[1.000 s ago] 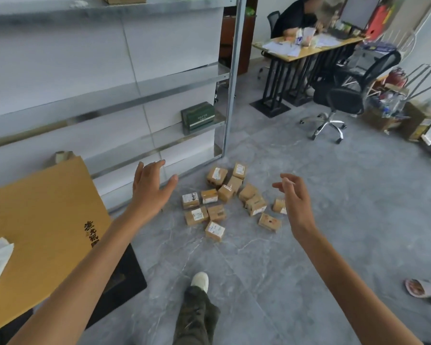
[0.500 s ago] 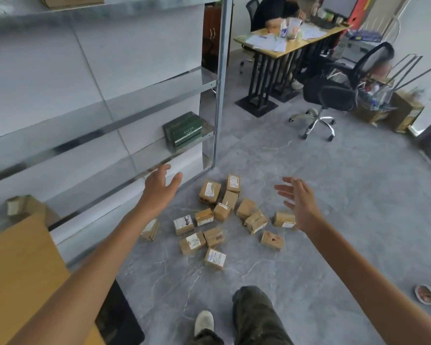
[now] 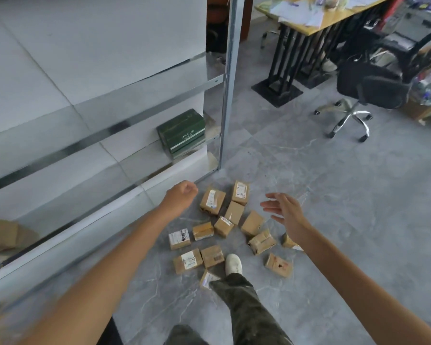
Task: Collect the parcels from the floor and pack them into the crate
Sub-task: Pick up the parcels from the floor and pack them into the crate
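Cardboard parcels (image 3: 212,200), taped, white-labelled, scattered; left fingers (image 3: 191,189) curled, empty; right fingers (image 3: 275,196) splayed.

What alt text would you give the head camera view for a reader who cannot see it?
A person's curled left hand and open right hand stretch out, both empty, over about a dozen small cardboard parcels scattered on a grey floor. A white shoe stands among the parcels, beside metal shelving bearing a green box.
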`<action>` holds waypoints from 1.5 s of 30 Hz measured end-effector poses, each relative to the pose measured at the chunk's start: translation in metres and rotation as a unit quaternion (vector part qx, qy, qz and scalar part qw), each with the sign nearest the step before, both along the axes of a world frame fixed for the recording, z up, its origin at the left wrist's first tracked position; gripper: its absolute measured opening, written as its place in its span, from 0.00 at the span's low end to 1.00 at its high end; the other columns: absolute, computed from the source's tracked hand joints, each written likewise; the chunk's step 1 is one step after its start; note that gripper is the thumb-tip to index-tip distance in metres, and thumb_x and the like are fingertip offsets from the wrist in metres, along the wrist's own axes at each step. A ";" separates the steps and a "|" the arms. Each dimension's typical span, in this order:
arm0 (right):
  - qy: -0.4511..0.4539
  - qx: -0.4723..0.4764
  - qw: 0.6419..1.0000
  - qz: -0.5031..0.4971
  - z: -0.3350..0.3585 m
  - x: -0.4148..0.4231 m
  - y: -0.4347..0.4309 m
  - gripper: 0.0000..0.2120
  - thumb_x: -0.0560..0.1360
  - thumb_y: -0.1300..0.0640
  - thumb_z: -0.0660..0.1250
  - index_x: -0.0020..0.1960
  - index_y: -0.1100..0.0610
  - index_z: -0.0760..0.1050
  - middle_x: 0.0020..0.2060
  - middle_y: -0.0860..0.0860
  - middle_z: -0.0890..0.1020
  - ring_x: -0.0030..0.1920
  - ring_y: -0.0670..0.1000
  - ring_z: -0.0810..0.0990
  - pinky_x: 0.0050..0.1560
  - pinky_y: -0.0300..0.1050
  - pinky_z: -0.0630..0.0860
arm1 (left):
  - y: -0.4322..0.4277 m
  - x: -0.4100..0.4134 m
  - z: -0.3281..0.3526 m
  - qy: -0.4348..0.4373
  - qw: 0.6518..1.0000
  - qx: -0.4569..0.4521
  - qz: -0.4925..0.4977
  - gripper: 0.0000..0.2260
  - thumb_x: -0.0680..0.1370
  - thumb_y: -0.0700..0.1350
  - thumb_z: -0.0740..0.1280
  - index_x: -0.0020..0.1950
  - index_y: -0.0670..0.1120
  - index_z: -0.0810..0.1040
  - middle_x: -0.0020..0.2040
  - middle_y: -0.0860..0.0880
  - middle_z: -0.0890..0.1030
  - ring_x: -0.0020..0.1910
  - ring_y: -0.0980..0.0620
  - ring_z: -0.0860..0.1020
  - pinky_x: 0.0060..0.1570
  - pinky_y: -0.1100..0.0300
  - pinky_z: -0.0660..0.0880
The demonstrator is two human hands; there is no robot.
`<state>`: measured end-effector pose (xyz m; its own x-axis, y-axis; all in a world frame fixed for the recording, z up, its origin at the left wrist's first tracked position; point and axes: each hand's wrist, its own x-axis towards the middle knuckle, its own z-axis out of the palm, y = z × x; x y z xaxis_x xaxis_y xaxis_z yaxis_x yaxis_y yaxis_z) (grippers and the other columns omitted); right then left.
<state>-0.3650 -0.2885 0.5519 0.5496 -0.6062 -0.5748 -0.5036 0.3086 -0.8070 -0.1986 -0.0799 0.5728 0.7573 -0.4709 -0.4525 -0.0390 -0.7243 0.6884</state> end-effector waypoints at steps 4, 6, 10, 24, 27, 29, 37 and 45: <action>0.046 0.016 0.999 0.016 -0.028 0.045 -0.042 0.13 0.82 0.57 0.53 0.52 0.58 0.76 0.40 0.52 0.83 0.47 0.54 0.80 0.58 0.50 0.72 | -0.044 0.033 -0.026 0.035 0.999 0.019 0.004 0.14 0.80 0.47 0.59 0.64 0.45 0.73 0.63 0.46 0.75 0.62 0.49 0.73 0.57 0.60 0.69; 0.072 0.029 0.997 0.011 -0.043 0.064 -0.053 0.13 0.82 0.58 0.54 0.53 0.59 0.77 0.41 0.54 0.83 0.46 0.54 0.81 0.57 0.50 0.73 | -0.054 0.049 -0.043 0.042 0.998 0.039 0.001 0.14 0.81 0.48 0.58 0.63 0.46 0.73 0.63 0.47 0.76 0.61 0.49 0.73 0.55 0.61 0.68; 0.113 0.071 0.991 0.017 -0.076 0.090 -0.059 0.12 0.81 0.59 0.54 0.50 0.58 0.77 0.44 0.57 0.82 0.47 0.55 0.80 0.55 0.49 0.73 | -0.057 0.081 -0.086 0.071 0.994 0.083 -0.011 0.13 0.80 0.48 0.59 0.62 0.46 0.74 0.61 0.47 0.77 0.59 0.50 0.75 0.51 0.62 0.67; 0.234 0.170 0.957 -0.029 -0.341 0.158 -0.059 0.09 0.80 0.59 0.60 0.48 0.60 0.78 0.44 0.56 0.80 0.40 0.49 0.77 0.38 0.39 0.72 | -0.071 0.186 -0.372 0.140 0.966 0.215 -0.041 0.11 0.78 0.46 0.61 0.59 0.45 0.76 0.59 0.46 0.79 0.57 0.48 0.77 0.51 0.63 0.67; 0.224 0.174 0.959 -0.012 -0.432 0.188 -0.070 0.13 0.80 0.63 0.58 0.60 0.67 0.75 0.41 0.54 0.77 0.39 0.49 0.75 0.41 0.36 0.71 | -0.095 0.207 -0.465 0.140 0.966 0.215 -0.033 0.17 0.79 0.44 0.62 0.67 0.42 0.71 0.64 0.43 0.76 0.63 0.45 0.74 0.58 0.60 0.68; 0.206 0.167 0.964 0.033 -0.502 0.208 -0.076 0.16 0.80 0.64 0.57 0.66 0.67 0.71 0.51 0.58 0.78 0.52 0.55 0.78 0.55 0.41 0.73 | -0.112 0.216 -0.535 0.133 0.965 0.222 -0.034 0.21 0.79 0.42 0.61 0.71 0.42 0.66 0.69 0.42 0.71 0.67 0.44 0.70 0.62 0.59 0.66; 0.187 0.140 0.964 0.131 -0.697 0.285 -0.074 0.20 0.79 0.66 0.56 0.70 0.65 0.65 0.48 0.57 0.76 0.49 0.53 0.76 0.51 0.45 0.75 | -0.174 0.240 -0.729 0.081 0.968 0.228 -0.065 0.29 0.76 0.35 0.60 0.75 0.41 0.53 0.74 0.39 0.61 0.71 0.42 0.62 0.67 0.54 0.62; 0.166 0.170 0.964 0.118 -0.763 0.282 -0.067 0.24 0.78 0.67 0.59 0.72 0.63 0.60 0.60 0.59 0.74 0.64 0.54 0.71 0.69 0.47 0.65 | -0.162 0.221 -0.808 0.152 0.968 0.186 0.066 0.26 0.76 0.35 0.64 0.72 0.41 0.60 0.70 0.40 0.66 0.67 0.44 0.66 0.62 0.54 0.65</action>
<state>-0.0827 -0.3550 -0.2112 0.4014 -0.2329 -0.8858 -0.8046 0.3724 -0.4625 0.0221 -0.2416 -0.2348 0.6048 -0.1404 -0.7839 0.2356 -0.9087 0.3445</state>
